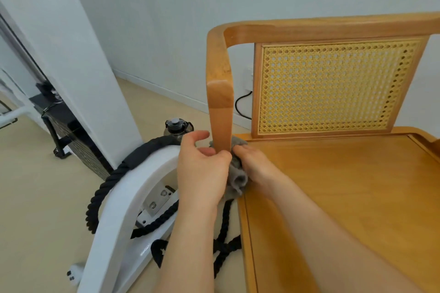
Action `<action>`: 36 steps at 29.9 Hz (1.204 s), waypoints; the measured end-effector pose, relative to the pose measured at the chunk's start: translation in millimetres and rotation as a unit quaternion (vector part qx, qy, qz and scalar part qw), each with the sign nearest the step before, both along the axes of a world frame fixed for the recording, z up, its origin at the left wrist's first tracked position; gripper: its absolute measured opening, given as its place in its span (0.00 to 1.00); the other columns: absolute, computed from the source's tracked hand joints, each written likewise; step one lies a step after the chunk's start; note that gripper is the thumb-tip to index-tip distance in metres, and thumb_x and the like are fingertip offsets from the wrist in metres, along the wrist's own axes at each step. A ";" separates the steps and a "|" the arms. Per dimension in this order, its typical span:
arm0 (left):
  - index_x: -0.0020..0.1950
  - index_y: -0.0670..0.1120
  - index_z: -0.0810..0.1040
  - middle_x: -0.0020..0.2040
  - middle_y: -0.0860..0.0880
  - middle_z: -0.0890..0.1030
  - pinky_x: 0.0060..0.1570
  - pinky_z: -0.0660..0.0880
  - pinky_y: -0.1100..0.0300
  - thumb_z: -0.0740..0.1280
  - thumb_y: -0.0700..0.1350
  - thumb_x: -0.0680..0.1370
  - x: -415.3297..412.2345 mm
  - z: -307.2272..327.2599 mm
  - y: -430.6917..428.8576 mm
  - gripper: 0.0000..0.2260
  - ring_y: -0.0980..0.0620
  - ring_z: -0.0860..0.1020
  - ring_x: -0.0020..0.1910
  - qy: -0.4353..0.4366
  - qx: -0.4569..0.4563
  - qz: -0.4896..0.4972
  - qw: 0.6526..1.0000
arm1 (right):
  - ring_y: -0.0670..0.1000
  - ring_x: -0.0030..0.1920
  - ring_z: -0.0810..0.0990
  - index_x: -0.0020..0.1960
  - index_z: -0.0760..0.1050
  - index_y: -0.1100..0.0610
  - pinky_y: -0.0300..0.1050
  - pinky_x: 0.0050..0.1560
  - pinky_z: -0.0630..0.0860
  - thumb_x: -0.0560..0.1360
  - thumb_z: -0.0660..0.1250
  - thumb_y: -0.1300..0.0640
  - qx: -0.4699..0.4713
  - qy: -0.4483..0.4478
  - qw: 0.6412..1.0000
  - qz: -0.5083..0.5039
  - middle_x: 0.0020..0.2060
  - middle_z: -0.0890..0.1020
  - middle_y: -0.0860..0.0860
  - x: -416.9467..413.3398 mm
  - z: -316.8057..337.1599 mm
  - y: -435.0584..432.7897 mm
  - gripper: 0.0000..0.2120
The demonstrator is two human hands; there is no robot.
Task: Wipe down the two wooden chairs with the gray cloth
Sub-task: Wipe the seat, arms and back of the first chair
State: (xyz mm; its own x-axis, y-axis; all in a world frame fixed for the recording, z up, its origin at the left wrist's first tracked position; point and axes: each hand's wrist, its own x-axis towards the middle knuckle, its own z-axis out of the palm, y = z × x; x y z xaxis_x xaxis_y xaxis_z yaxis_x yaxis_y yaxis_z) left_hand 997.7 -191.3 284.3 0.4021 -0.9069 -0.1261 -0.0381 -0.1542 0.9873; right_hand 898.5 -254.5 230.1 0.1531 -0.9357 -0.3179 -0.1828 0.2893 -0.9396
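One wooden chair (pixel 333 185) with a woven cane back fills the right half of the view. Its left armrest post (pixel 220 112) comes down to the seat's near-left corner. The gray cloth (pixel 235 178) is bunched around the foot of that post. My left hand (pixel 202 169) is on the outer side of the post, its fingers curled against the post and the cloth. My right hand (pixel 252 164) grips the cloth from the seat side, fingers curled into it. No second chair is in view.
A white curved machine frame (pixel 126 209) wrapped with thick black rope (pixel 100 195) stands close to the chair's left. A dark water bottle (pixel 176 128) sits behind it. A white column (pixel 78 54), a black rack and a wall socket with a cable lie farther back.
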 end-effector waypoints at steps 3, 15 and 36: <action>0.52 0.53 0.78 0.41 0.48 0.78 0.34 0.74 0.60 0.65 0.31 0.72 10.5 3.0 -1.1 0.18 0.53 0.76 0.35 0.073 -0.068 0.077 0.992 | 0.48 0.50 0.83 0.54 0.78 0.53 0.46 0.50 0.78 0.77 0.66 0.49 -0.033 -0.006 0.998 0.054 0.49 0.85 0.48 -21.1 17.9 10.1 0.11; 0.48 0.46 0.79 0.44 0.43 0.77 0.52 0.78 0.49 0.59 0.26 0.75 17.8 5.3 -24.9 0.17 0.45 0.78 0.46 0.335 -0.194 0.018 0.922 | 0.44 0.56 0.70 0.57 0.69 0.56 0.34 0.56 0.69 0.65 0.79 0.54 -0.409 0.181 0.894 -0.029 0.51 0.70 0.49 22.3 50.8 34.9 0.27; 0.52 0.49 0.81 0.46 0.49 0.85 0.53 0.76 0.53 0.60 0.35 0.77 30.6 7.1 -15.7 0.13 0.53 0.81 0.51 0.246 -0.116 0.039 0.961 | 0.45 0.32 0.74 0.39 0.70 0.56 0.31 0.32 0.68 0.65 0.72 0.63 -0.404 -0.003 0.877 -0.261 0.30 0.75 0.47 65.2 66.5 21.6 0.11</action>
